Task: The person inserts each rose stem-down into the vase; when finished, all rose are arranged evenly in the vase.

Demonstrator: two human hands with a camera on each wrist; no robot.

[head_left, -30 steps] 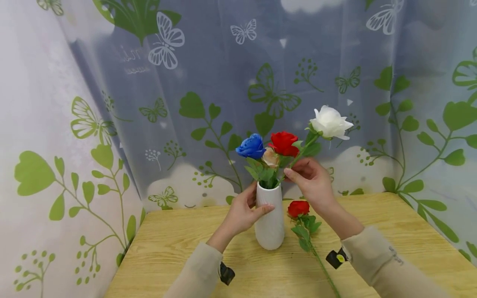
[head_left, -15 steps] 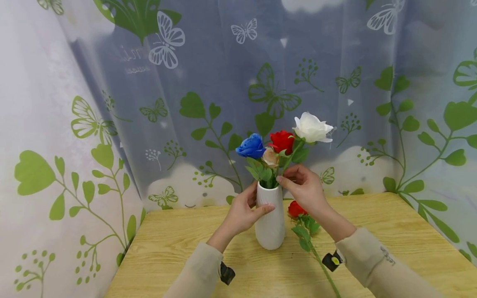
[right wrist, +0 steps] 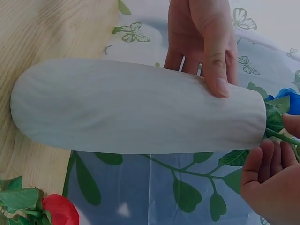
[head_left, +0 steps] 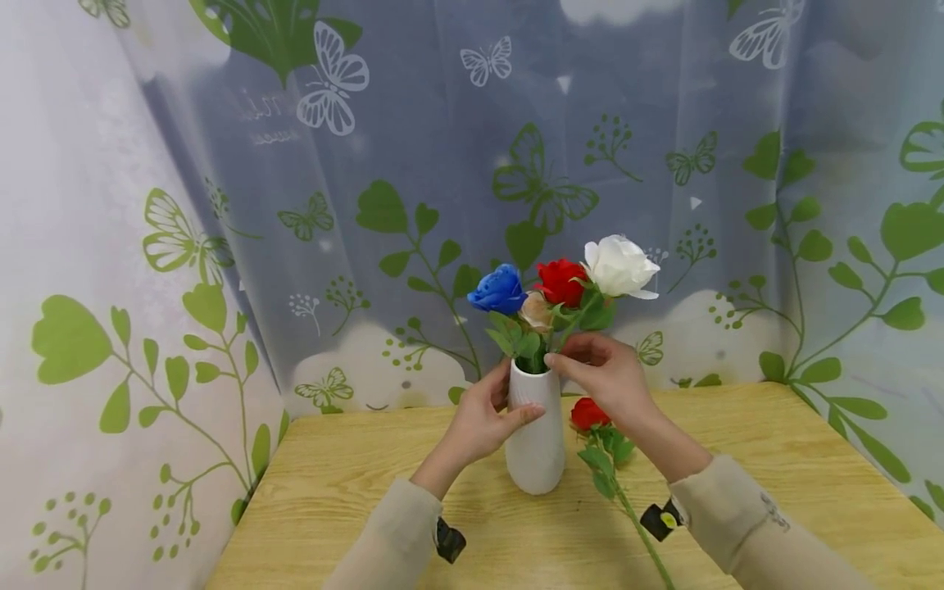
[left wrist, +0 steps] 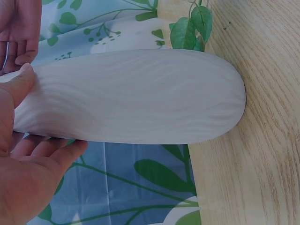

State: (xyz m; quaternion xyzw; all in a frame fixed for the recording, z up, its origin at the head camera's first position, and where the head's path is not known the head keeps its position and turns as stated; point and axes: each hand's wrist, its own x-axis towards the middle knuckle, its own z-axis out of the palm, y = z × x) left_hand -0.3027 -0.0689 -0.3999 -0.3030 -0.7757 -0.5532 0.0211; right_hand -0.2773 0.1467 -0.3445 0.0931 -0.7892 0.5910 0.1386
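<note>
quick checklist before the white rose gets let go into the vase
1. White vase upright on table: ok.
2. Left hand holds the vase near its neck: ok.
3. Right hand has a grip on the white rose stem at the mouth: ok.
4. Stem end inside the vase: cannot tell, hidden by leaves.
5. Blue rose and red rose undisturbed: ok.
6. Spare red rose on the table, clear of the vase base: ok.

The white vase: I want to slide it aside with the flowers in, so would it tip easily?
Probably somewhat. The white vase is tall and narrow, tapering to a small base on the table, with blooms above its mouth, so likely top-heavy. The left hand grips its neck, which should steady it. It looks ceramic-like: possibly fragile.
</note>
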